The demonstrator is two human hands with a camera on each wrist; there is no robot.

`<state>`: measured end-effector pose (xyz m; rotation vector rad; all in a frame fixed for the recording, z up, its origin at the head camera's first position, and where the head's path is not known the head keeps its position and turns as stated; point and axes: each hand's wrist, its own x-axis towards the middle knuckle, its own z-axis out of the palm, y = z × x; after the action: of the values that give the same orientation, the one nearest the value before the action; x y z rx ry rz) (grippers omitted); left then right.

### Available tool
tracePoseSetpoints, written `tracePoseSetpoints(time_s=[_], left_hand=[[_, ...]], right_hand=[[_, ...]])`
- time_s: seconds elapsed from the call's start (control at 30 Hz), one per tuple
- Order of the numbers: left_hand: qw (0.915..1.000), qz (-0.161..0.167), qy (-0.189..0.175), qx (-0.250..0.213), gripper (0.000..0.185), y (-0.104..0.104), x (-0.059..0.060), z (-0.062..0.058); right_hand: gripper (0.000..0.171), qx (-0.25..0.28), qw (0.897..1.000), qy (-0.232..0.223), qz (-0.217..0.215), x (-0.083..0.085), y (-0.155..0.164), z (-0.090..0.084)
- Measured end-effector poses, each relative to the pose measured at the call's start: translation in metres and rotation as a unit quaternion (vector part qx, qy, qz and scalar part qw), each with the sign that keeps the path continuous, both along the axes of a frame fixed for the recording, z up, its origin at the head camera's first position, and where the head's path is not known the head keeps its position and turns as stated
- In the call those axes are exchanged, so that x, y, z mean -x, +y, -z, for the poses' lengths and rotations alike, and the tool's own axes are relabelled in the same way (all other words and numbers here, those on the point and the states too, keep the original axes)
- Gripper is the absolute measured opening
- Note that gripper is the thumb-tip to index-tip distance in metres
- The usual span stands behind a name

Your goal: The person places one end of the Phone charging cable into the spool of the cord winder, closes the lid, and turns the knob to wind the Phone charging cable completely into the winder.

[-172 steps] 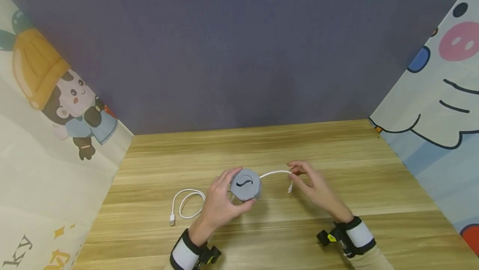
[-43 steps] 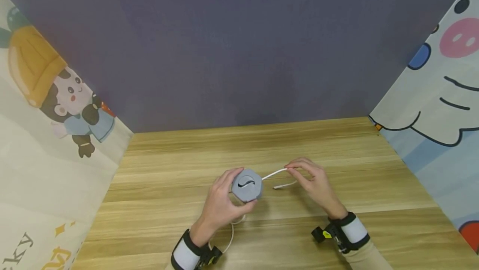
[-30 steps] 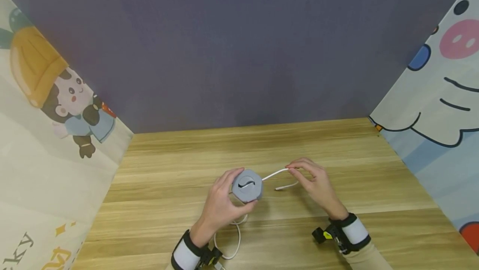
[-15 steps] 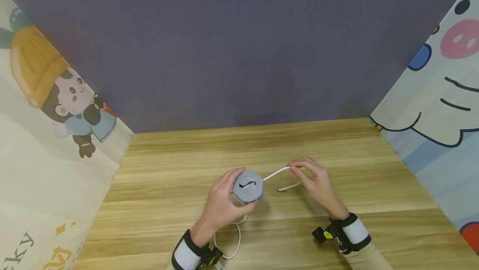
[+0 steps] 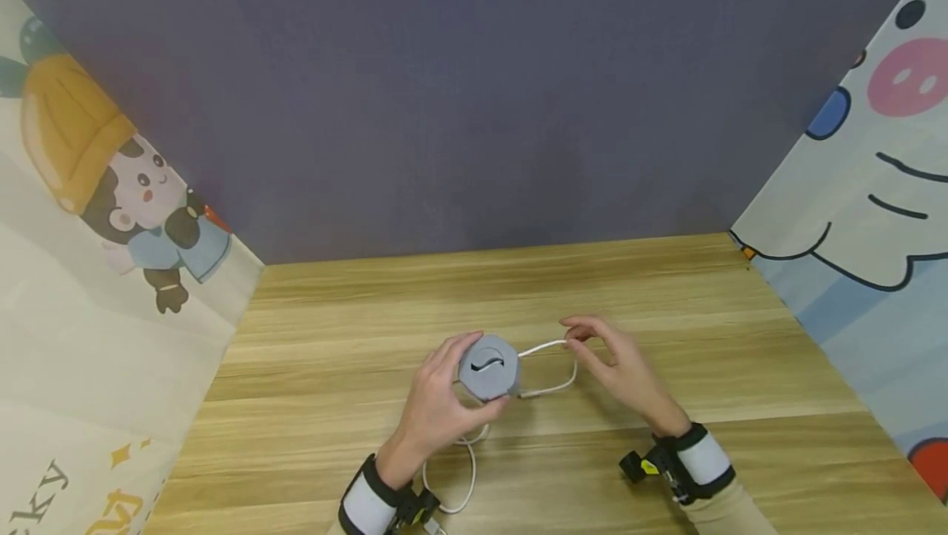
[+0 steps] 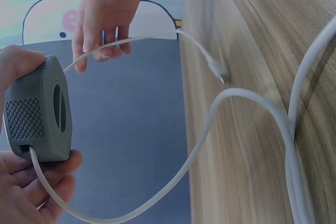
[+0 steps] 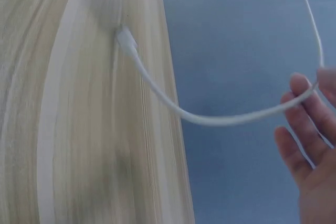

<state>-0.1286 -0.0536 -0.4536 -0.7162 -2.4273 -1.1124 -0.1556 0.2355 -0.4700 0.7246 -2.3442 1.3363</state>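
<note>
My left hand grips a grey hexagonal cable winder just above the wooden table. A white cable leaves the winder's right side and rises to my right hand, which pinches it. From there the cable loops back down, and its plug lies on the table beside the winder. In the left wrist view the winder sits between thumb and fingers, with the cable running from its lower slot. In the right wrist view the cable crosses my fingers, and the plug touches the wood.
The cable's other length curls in a loop on the table near my left wrist. A dark wall closes the back, and cartoon-printed panels stand at the left and right.
The free plug end has swung left to rest beside the winder, and my right hand has shifted slightly left. Since the oldest frame, the long cable loop moved from the table's left to under my left wrist.
</note>
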Motion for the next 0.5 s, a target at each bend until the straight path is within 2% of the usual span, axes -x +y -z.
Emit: tracePoseSetpoints(time_s=[0.13, 0.33, 0.5], left_hand=[[1.0, 0.005, 0.007, 0.004, 0.083, 0.002, 0.001, -0.001], [0.9999, 0.013, 0.009, 0.005, 0.083, 0.005, 0.002, 0.001], [0.9998, 0.016, 0.013, 0.004, 0.082, 0.006, 0.002, 0.001]], right_hand=[[0.036, -0.016, 0.999, -0.011, -0.041, 0.0, -0.007, 0.002], [0.033, -0.002, 0.996, -0.024, -0.087, 0.0, -0.022, -0.001], [0.032, 0.022, 0.992, -0.003, -0.126, 0.001, -0.033, -0.006]])
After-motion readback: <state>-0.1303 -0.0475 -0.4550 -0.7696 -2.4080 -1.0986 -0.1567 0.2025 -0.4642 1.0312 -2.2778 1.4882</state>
